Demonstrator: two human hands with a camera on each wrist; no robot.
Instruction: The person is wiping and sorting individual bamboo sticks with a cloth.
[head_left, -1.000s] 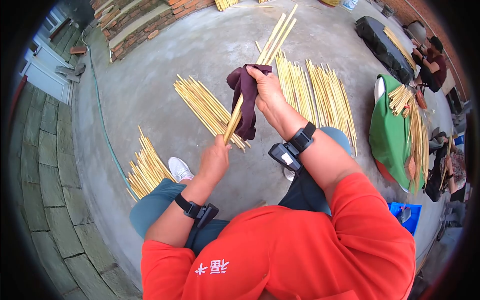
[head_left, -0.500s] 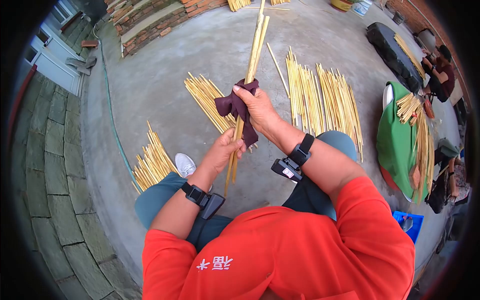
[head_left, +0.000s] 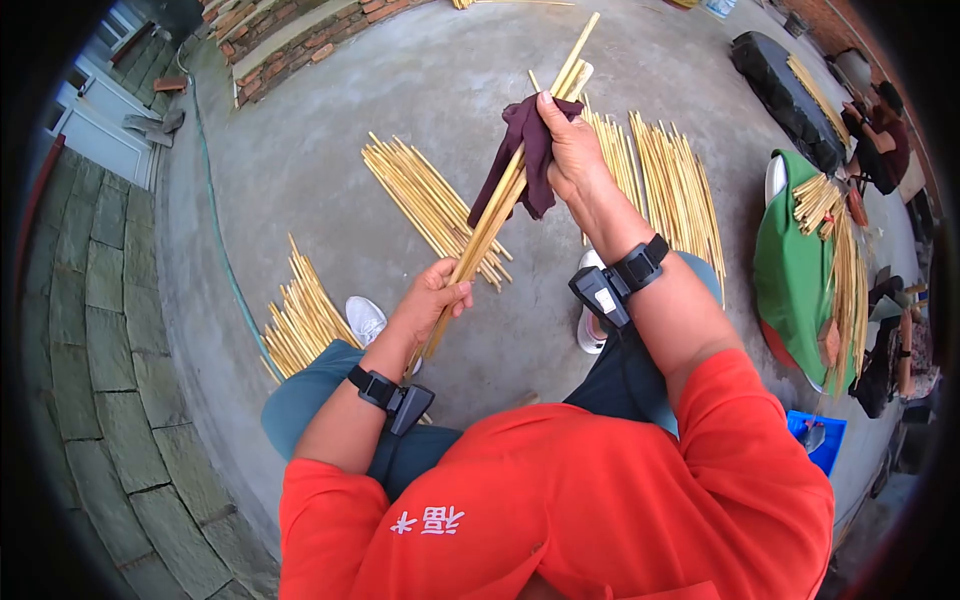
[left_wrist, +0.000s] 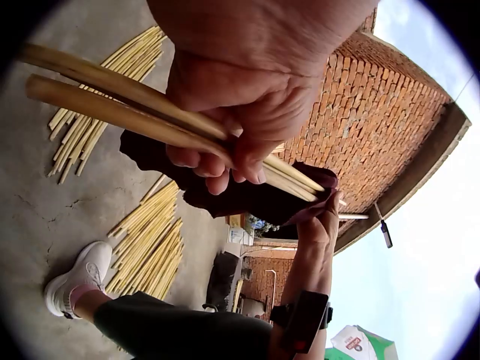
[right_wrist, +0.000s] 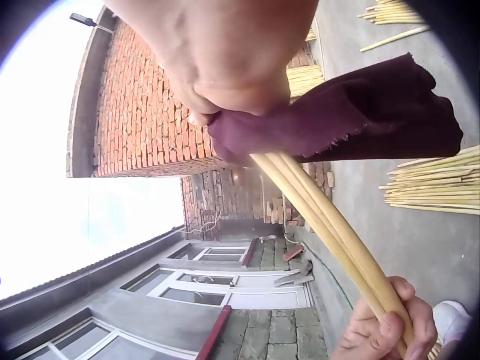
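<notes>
A few long, pale yellow peeled sticks (head_left: 488,222) slant between my two hands. My left hand (head_left: 433,298) grips them near their lower end, thumb and fingers curled round them, as the left wrist view shows. Farther up, my right hand (head_left: 580,155) holds a dark purple cloth (head_left: 532,150) wrapped about the same sticks, its thumb on top. The cloth's loose end hangs down beside them. In the right wrist view the sticks (right_wrist: 322,217) come out from under the cloth (right_wrist: 300,131) toward the left hand (right_wrist: 386,330).
Bundles of similar sticks lie on the concrete: one ahead (head_left: 430,205), one by the left foot (head_left: 305,325), others on the right (head_left: 675,190). A green-covered stand (head_left: 790,260) bears more sticks, with a blue bin (head_left: 818,440) nearby. Other people sit at the far right.
Half a second ago my hands were close together; now the right hand and cloth are farther up the sticks, the left lower. The sticks have tilted rightward.
</notes>
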